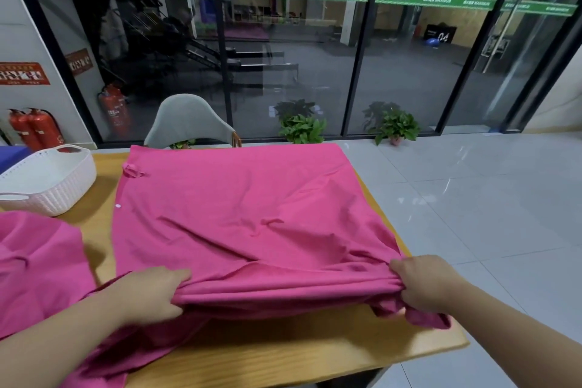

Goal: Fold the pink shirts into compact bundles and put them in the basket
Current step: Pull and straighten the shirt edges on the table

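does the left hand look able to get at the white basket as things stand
Probably yes, once it lets go. The left hand grips the near edge of the spread pink shirt; the white basket sits at the table's far left with only bare tabletop between them.

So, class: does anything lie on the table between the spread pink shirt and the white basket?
Nothing visible does. Bare table separates the spread pink shirt from the white basket; the second pink shirt lies nearer, off that path.
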The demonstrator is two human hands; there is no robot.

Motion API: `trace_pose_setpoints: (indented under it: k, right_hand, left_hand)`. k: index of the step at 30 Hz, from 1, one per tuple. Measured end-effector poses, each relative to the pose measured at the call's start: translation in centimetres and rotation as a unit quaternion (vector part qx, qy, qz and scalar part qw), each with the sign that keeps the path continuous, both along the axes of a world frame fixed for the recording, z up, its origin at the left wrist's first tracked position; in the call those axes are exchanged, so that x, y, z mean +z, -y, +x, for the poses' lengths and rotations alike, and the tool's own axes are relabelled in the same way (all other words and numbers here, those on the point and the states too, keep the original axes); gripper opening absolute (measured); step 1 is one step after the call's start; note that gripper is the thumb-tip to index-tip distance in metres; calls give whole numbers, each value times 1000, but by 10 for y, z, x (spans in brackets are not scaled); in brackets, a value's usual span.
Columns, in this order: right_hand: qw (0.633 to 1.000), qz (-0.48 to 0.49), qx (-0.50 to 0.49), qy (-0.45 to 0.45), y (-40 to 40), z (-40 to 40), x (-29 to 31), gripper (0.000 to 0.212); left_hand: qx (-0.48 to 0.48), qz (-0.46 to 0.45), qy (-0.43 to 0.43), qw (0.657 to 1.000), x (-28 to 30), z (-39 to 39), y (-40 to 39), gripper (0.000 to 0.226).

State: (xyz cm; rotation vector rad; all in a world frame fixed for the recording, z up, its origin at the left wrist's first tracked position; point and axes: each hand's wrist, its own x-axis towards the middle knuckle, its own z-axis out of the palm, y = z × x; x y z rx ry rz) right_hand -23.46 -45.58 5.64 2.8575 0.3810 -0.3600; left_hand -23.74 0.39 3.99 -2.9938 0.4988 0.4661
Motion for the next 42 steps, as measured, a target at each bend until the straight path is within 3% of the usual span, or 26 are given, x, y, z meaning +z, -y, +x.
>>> trace_pose_setpoints:
  k: [3,7,9,11,15,19,21,22,24,28,30,34,39,42]
  right_hand:
    - [994,-85,63,-13,4,1,2,23]
    - [994,-80,51,57,8,3,0,30]
    - [997,-28,6,67,11,-1,-2,30]
    - [999,-39,-18,22,16,-4,-1,28]
    - [998,-62,12,26,22,-8,-1,16]
    - [998,-45,32,36,31,-10,-8,38]
    - [998,-58,25,21,36,-9,-13,63]
    - [998,-62,6,18,35,-10,-12,62]
    - [997,-46,-36,41,31,-10,-10,26]
    - [997,45,-55,15,18,-11,-5,5]
    - [994,97,-45,-1,9,-15,-3,16]
    - [986,154,-49,-36,-7,-21,-1,11]
    - [999,-19,29,6,-9,-24,-2,27]
    - [991,-116,52,31,5,-23,-6,46]
  left_hand:
    - [-32,116,5,993,4,-4,0,50]
    - [-13,179,50,983,6,-5,-10,35]
    - [14,175,79,981,4,-4,-22,36]
    - [45,164,91,981,0,-6,-37,35]
    - [73,123,77,987,-13,-14,-56,33]
    - [98,55,41,993,-20,-21,-55,12]
    - [100,52,27,993,-21,-26,-48,27]
    - [96,56,26,993,-22,-29,-43,35]
    - [77,63,43,994,-26,-31,-33,38]
    - [73,-12,43,996,-28,-34,-30,32]
    - [86,-53,49,994,-30,-34,-28,34]
    - [124,-60,46,989,-27,-32,-14,45]
    - [111,-41,27,993,-13,-31,-8,50]
    - [36,93,28,995,-1,-32,-8,50]
